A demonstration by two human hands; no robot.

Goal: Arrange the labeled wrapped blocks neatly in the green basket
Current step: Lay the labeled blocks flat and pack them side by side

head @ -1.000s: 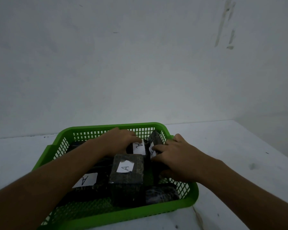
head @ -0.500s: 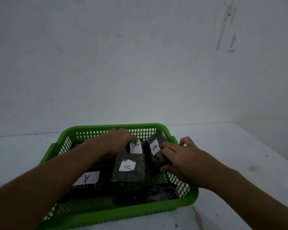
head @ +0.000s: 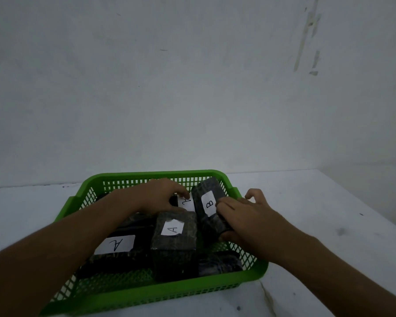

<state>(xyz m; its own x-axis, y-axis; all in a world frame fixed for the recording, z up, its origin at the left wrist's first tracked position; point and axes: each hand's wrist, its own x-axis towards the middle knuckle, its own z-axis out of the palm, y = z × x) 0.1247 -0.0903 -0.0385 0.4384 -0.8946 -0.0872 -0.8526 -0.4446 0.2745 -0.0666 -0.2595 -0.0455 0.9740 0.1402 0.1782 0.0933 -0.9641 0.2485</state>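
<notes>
A green mesh basket [head: 146, 294] sits on the white table and holds several dark wrapped blocks with white labels. My right hand [head: 245, 216] grips a tilted block labeled B [head: 207, 202] near the basket's right wall. My left hand [head: 160, 195] rests with curled fingers on a block labeled A [head: 185, 201] at the back. Another A block [head: 173, 234] stands in the middle, and a flat A block [head: 116, 245] lies at the left, partly under my left forearm. A dark block [head: 220, 263] lies at the front right, its label hidden.
The white table [head: 318, 213] spreads around the basket, with its right edge near the frame's side. A plain white wall [head: 192, 88] rises close behind the basket.
My right hand has turned the B block so its label faces up and has lifted it slightly toward the right wall. My left hand stays on the rear A block.
</notes>
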